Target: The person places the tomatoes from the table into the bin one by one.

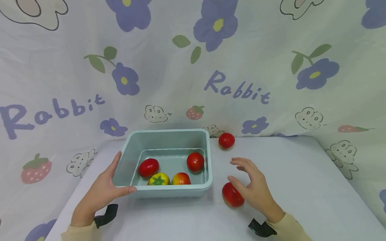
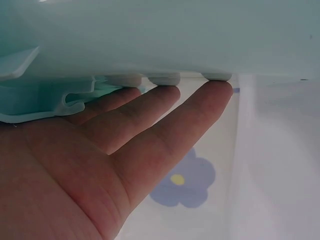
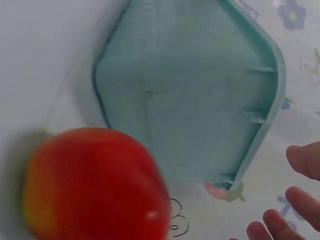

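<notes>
A pale blue-green plastic bin (image 1: 172,192) stands on the table. My left hand (image 1: 102,190) rests at its left front corner, thumb along the front rim and fingers straight against the left outer wall. In the left wrist view, the fingertips (image 2: 220,95) touch the bin wall. My right hand (image 1: 253,187) hovers to the bin's right with thumb and fingers spread and nothing between them. Below its thumb lies a red tomato (image 1: 230,195), partly covered by the hand; the right wrist view shows this tomato (image 3: 100,185) with a yellowish side.
Inside the bin are a red tomato (image 1: 148,168), another red one (image 1: 195,162), a yellow tomato (image 1: 159,179) with a green star-shaped top and an orange-red tomato (image 1: 181,179). One more red tomato (image 1: 226,141) sits by the bin's back right corner. A printed cloth (image 1: 169,83) hangs behind the table.
</notes>
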The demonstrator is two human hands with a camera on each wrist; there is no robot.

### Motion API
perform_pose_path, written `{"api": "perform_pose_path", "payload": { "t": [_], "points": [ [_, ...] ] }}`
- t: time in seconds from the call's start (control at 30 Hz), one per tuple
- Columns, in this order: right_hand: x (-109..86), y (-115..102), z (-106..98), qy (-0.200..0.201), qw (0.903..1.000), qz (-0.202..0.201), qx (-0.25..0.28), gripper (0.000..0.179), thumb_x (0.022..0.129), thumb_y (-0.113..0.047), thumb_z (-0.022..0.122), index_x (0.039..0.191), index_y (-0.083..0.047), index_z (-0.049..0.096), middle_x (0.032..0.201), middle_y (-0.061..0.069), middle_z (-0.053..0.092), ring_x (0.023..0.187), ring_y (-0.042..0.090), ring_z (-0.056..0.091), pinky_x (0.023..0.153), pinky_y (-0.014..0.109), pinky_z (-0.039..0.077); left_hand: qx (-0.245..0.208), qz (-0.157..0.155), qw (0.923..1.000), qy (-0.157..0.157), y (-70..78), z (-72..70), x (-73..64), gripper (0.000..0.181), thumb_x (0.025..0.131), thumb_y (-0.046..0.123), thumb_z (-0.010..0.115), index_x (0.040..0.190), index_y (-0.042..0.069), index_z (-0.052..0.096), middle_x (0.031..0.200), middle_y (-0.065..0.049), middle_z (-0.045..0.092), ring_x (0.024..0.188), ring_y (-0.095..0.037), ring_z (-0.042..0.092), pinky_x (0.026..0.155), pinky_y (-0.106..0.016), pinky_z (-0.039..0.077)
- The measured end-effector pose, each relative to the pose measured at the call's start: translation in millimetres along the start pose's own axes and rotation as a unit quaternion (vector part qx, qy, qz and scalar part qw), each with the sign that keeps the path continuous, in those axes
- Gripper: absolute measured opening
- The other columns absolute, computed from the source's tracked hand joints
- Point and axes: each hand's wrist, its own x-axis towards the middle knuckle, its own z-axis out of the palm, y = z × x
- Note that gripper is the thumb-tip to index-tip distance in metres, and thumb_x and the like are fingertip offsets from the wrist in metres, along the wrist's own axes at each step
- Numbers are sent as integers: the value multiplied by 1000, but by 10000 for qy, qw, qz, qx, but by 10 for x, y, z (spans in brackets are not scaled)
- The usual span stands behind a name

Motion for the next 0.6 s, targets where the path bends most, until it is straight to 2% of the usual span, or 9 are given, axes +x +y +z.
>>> {"api": "perform_pose_path", "payload": {
  "t": [0.07, 0.17, 0.27, 0.4, 0.5, 0.6],
  "points": [
    [-65, 137, 36, -135, 9999, 68, -76, 49, 80, -22, 73, 125, -23, 53, 128, -8, 50, 113, 9, 49, 89, 29, 49, -7, 20, 10000, 9, -1, 4, 3, 119, 68, 43, 79, 148, 28, -7, 149, -22, 21, 123, -45, 32, 86, -70, 34],
    [-123, 174, 41, -349, 9991, 145, -214, 49, 81, -26, 72, 126, -24, 52, 129, -7, 49, 113, 10, 49, 88, 30, 50, -18, 38, 10000, 23, -7, 3, 1, 119, 68, 42, 79, 149, 27, -7, 149, -22, 21, 124, -46, 32, 87, -71, 33],
    [-158, 192, 41, -597, 9967, 401, -369, 53, 79, -33, 74, 126, -25, 51, 131, -8, 47, 115, 11, 47, 86, 35, 51, -57, 81, 9999, 52, -19, 8, -3, 119, 68, 41, 80, 149, 27, -6, 149, -22, 22, 124, -45, 32, 88, -71, 32],
    [-187, 197, 45, -1072, 9878, 993, -532, 61, 74, -41, 75, 128, -28, 49, 134, -10, 42, 120, 13, 41, 83, 42, 52, -77, 49, 9999, 42, -21, 9, -8, 119, 68, 42, 80, 149, 28, -7, 149, -23, 21, 124, -46, 32, 87, -71, 32],
    [-211, 188, 49, -1419, 9787, 1351, -622, 66, 71, -43, 77, 129, -33, 47, 135, -12, 38, 123, 13, 37, 81, 41, 53, -96, 12, 10000, 15, -12, 10, -10, 119, 68, 43, 79, 149, 28, -7, 148, -23, 22, 123, -46, 32, 86, -70, 34],
    [-233, 178, 55, -1609, 9730, 1500, -704, 67, 70, -43, 78, 129, -36, 46, 135, -14, 36, 123, 11, 35, 78, 36, 54, -120, -4, 9999, 9, -4, 9, -12, 118, 68, 43, 79, 148, 29, -7, 148, -23, 23, 123, -45, 33, 85, -69, 36]
  ]
}}
